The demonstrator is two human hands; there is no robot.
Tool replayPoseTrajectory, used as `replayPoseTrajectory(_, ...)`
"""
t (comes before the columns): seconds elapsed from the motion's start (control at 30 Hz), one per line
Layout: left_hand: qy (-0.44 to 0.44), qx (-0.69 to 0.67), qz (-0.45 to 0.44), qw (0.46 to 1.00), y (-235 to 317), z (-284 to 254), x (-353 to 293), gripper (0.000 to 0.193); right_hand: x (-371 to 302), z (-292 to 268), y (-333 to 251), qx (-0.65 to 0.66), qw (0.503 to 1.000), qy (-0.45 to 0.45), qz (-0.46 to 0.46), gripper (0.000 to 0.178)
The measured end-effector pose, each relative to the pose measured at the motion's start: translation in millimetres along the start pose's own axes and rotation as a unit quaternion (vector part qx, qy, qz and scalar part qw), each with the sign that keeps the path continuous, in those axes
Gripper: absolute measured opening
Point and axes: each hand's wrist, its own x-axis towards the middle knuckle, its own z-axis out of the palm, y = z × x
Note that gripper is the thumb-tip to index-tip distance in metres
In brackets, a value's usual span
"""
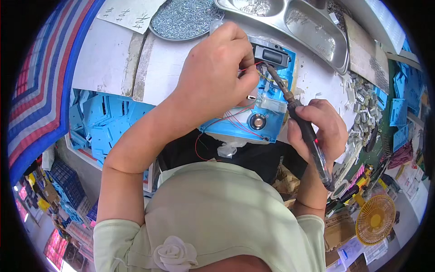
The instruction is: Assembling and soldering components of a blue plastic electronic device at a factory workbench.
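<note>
My right hand (330, 129) is wrapped round the dark handle of a soldering iron (308, 134). The iron slants up and left, its tip beside a grey-and-black module (273, 55) on a blue plastic housing (225, 127). Close to that tip, my left hand (218, 68) pinches a thin red wire (249, 69); the fingers partly hide it. Lower on the housing sits a small round speaker (258, 121), with red wires running past it. A clear plastic piece (272, 104) lies above the speaker. Whether the tip touches metal is too small to tell.
A round tray of small screws (185, 20) and a compartmented metal tray (312, 31) stand at the back. Many small metal parts (362, 115) are heaped at right. Blue plastic housings (102, 124) fill a box at left. A yellow fan (375, 219) stands lower right.
</note>
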Motion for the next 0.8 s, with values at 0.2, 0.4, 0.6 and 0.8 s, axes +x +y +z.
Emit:
replayPoseTrajectory(0.2,-0.005,-0.002,-0.009,1.0,0.2,-0.8,0.2,0.009,-3.3,-5.3,1.2,0.033,0.999,0.007,0.004,0.033)
replayPoseTrajectory(0.4,-0.007,-0.003,-0.011,1.0,0.3,-0.6,0.5,0.01,-3.8,-9.4,1.8,0.029,0.999,0.012,0.011,0.031)
replayPoseTrajectory(0.6,-0.004,0.0,-0.004,1.0,1.1,-0.4,1.3,0.01,-5.9,-7.8,5.4,0.048,0.999,0.023,0.01,0.029)
replayPoseTrajectory(0.8,0.004,-0.007,0.001,1.0,0.0,0.1,1.2,0.01,-4.3,-9.8,6.3,0.057,0.998,0.006,0.02,0.029)
